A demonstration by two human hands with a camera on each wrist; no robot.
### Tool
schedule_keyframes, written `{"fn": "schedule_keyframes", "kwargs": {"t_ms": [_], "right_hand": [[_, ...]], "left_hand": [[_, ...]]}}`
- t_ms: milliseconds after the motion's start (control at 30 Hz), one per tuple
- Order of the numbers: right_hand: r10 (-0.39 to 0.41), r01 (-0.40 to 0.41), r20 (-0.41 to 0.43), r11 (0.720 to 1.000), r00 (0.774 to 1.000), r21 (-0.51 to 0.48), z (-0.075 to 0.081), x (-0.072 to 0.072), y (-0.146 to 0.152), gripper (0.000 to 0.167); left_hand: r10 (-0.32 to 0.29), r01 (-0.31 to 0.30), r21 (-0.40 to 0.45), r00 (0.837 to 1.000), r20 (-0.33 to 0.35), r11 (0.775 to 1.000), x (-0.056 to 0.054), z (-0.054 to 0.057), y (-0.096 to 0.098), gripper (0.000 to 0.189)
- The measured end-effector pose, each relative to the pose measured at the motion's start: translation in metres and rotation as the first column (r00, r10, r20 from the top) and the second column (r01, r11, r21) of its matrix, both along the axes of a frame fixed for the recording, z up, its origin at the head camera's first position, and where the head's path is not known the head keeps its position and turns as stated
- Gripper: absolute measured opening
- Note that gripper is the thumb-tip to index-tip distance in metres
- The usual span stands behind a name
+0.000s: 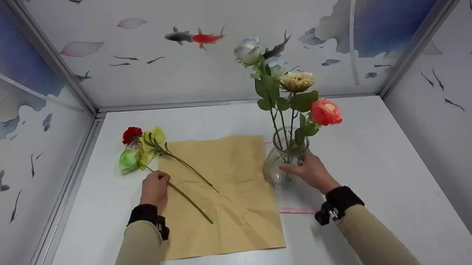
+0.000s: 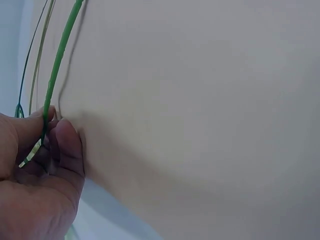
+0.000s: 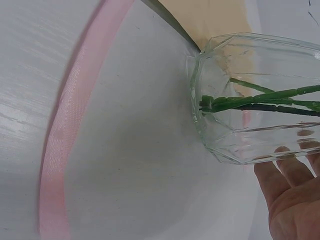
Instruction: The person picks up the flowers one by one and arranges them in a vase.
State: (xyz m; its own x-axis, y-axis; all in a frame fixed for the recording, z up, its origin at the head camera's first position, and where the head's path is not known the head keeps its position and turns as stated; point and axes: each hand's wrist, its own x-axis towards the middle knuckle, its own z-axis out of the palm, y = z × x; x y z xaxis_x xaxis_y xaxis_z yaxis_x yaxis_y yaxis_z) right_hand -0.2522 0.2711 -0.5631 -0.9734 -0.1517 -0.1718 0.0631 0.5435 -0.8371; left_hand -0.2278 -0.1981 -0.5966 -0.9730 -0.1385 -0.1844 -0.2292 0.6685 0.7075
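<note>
My left hand (image 1: pixel 155 188) pinches a green stem (image 2: pixel 59 60) on the left side of a brown paper sheet (image 1: pixel 238 228). That stem leads up to a light green flower (image 1: pixel 129 160). Beside it lie a red carnation (image 1: pixel 132 135) and a yellow flower (image 1: pixel 157 134), with another thin stem slanting across the paper. My right hand (image 1: pixel 314 172) grips a clear glass vase (image 1: pixel 272 169) from its right side, thumb in front. Stems (image 3: pixel 265 97) show through the glass. The vase holds pale blue-white roses (image 1: pixel 249 51), a tan daisy-like flower (image 1: pixel 297 81) and a coral flower (image 1: pixel 326 111).
Pink ribbon (image 3: pixel 62 135) lies on the white table (image 1: pixel 371 160), partly beneath the vase and close to the paper's right edge. Printed panels (image 1: pixel 132 81) with fish and petals enclose the table at the back and both sides.
</note>
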Motion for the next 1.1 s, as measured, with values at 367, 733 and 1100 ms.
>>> {"fn": "schedule_keyframes", "kwargs": {"t_ms": [367, 733, 1100], "right_hand": [[0.003, -0.003, 0.000, 1.000, 1.000, -0.016, 0.0017, 0.0006, -0.0006, 0.111], [0.007, -0.007, -0.014, 1.000, 1.000, -0.028, -0.0010, 0.0009, -0.0009, 0.111], [0.010, -0.011, -0.005, 1.000, 1.000, -0.024, 0.0011, 0.0007, -0.0014, 0.109]], "left_hand": [[0.043, -0.042, 0.028, 0.998, -0.049, 0.999, 0.0004, -0.0024, -0.0005, 0.022], [0.149, -0.151, 0.178, 0.988, 0.024, 0.972, 0.0032, -0.0029, -0.0023, 0.041], [0.292, -0.331, 0.450, 0.944, 0.157, 0.829, 0.0036, -0.0006, -0.0070, 0.080]]}}
